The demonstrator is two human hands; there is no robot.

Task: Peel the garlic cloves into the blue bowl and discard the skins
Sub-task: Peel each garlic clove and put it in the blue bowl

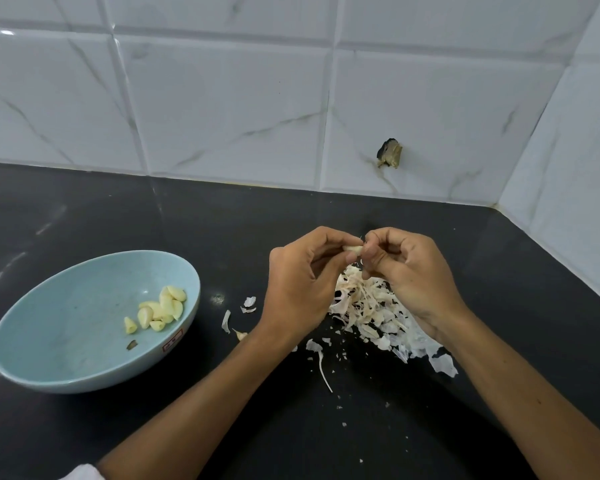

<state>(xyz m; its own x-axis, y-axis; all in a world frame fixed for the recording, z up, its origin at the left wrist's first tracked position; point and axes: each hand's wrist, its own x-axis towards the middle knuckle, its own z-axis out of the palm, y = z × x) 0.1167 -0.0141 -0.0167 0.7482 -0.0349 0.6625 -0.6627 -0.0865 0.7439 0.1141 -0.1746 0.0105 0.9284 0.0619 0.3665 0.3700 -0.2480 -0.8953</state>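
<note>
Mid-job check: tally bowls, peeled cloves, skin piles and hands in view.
Blue bowl: 1
Peeled cloves in the bowl: about 8, overlapping
Clove held in both hands: 1
Skin pile: 1
Hands: 2, left hand and right hand
Total: about 13

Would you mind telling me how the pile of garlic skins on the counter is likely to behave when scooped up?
The pile of garlic skins looks thin and papery, so it is probably very light and floppy. Since loose flakes dot the black counter, it would likely shed bits and scatter rather than lift as one clump.
</note>
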